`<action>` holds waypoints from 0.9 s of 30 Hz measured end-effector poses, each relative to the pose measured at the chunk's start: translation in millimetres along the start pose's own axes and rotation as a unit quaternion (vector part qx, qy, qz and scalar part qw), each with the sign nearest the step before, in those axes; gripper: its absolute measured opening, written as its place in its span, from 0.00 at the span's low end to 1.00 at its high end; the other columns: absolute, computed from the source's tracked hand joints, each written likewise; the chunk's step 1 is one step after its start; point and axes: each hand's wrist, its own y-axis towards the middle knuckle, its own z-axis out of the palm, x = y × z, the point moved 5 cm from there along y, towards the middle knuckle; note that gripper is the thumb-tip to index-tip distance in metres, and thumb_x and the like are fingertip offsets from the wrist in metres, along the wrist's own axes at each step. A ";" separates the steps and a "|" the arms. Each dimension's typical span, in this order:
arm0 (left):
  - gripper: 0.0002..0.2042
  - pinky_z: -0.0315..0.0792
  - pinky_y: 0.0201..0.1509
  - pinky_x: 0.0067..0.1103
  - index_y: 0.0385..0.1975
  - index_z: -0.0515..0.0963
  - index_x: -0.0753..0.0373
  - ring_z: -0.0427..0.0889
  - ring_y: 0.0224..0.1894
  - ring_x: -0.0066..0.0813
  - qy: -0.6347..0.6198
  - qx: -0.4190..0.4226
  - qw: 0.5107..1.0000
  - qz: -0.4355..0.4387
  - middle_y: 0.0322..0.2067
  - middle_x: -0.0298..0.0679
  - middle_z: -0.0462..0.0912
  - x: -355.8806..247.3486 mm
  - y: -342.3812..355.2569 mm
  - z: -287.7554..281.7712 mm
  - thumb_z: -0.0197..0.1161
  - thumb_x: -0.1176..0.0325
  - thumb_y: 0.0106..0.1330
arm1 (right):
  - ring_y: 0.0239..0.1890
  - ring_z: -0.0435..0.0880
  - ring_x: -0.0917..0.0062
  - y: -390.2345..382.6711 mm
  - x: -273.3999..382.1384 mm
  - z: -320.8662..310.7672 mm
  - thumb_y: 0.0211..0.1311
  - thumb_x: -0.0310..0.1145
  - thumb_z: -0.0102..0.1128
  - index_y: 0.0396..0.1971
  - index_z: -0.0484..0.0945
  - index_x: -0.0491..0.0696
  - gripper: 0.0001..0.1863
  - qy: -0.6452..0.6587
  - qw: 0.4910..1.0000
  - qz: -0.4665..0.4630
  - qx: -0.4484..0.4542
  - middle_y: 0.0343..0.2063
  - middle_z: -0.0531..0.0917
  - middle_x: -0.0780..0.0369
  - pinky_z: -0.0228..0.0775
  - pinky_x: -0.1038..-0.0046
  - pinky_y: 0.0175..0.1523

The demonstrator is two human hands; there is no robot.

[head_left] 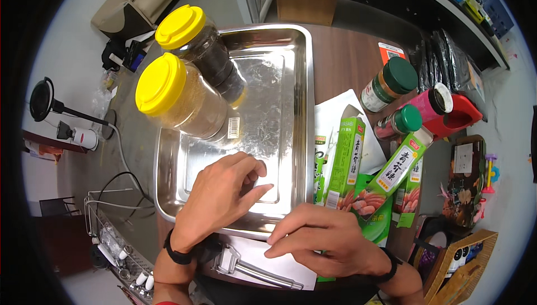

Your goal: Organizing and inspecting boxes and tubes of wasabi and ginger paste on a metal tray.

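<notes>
Brown wood-grain tabletop (338,61), stainless-steel tray (268,115) on it, pale wall (72,53) at left.
Two yellow-lidded jars (193,101) stand in the tray; by its near end, left hand (218,193), thumb spread from bent fingers, and right hand (330,238), fingers loosely parted, seem empty.

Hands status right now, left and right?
Left hand: half open, fingers curled, over the metal tray; nothing visibly held.
Right hand: loosely open, near the tray's edge; nothing visibly held.

Dark characters (353,162) mark a green box (343,165), a barcode label (234,128) a yellow-lidded jar (196,103).
</notes>
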 end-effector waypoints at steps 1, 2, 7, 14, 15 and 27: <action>0.12 0.78 0.40 0.34 0.39 0.83 0.64 0.85 0.35 0.43 -0.001 0.005 1.000 0.010 0.32 0.43 0.84 1.5 -2.1 -0.7 0.75 0.63 0.67 | 0.43 0.86 0.74 -7.5 -1.1 1.6 0.66 0.22 0.66 0.49 0.87 0.46 0.13 0.004 1.000 -0.005 0.001 0.46 0.86 0.63 0.77 0.71 0.47; 0.12 0.78 0.41 0.34 0.40 0.83 0.64 0.85 0.35 0.43 -0.002 0.009 1.000 0.019 0.33 0.44 0.84 1.9 -4.8 -1.7 0.75 0.63 0.67 | 0.42 0.85 0.74 -7.4 -6.5 5.3 0.66 0.22 0.66 0.49 0.87 0.46 0.13 0.007 1.000 -0.011 0.002 0.46 0.86 0.63 0.77 0.71 0.47; 0.15 0.80 0.46 0.35 0.42 0.83 0.67 0.87 0.39 0.45 0.009 -0.008 0.997 0.079 0.35 0.46 0.85 3.6 -12.1 2.4 0.74 0.61 0.68 | 0.41 0.85 0.77 4.6 -9.3 7.7 0.67 0.23 0.67 0.49 0.87 0.46 0.13 0.021 0.998 -0.054 0.012 0.45 0.86 0.64 0.76 0.73 0.45; 0.16 0.80 0.44 0.33 0.42 0.84 0.69 0.88 0.37 0.42 -0.018 0.012 0.992 0.127 0.34 0.48 0.87 15.5 -7.5 13.3 0.73 0.60 0.69 | 0.39 0.84 0.80 92.2 60.5 -12.0 0.68 0.24 0.68 0.50 0.87 0.46 0.12 0.000 0.997 -0.076 -0.016 0.43 0.86 0.64 0.74 0.75 0.43; 0.16 0.80 0.44 0.33 0.42 0.84 0.69 0.88 0.37 0.42 -0.017 0.015 0.990 0.137 0.34 0.48 0.87 19.5 -9.6 13.8 0.73 0.60 0.69 | 0.39 0.84 0.80 107.6 72.1 -13.0 0.68 0.24 0.68 0.50 0.87 0.46 0.12 -0.002 0.997 -0.070 -0.021 0.43 0.86 0.65 0.74 0.76 0.42; 0.16 0.80 0.43 0.31 0.40 0.86 0.69 0.87 0.34 0.36 -0.027 -0.010 0.990 0.140 0.32 0.46 0.89 46.8 3.7 24.7 0.74 0.59 0.68 | 0.38 0.83 0.84 125.2 124.0 -17.0 0.70 0.28 0.70 0.49 0.88 0.47 0.10 -0.033 0.995 -0.091 0.018 0.41 0.87 0.66 0.75 0.78 0.43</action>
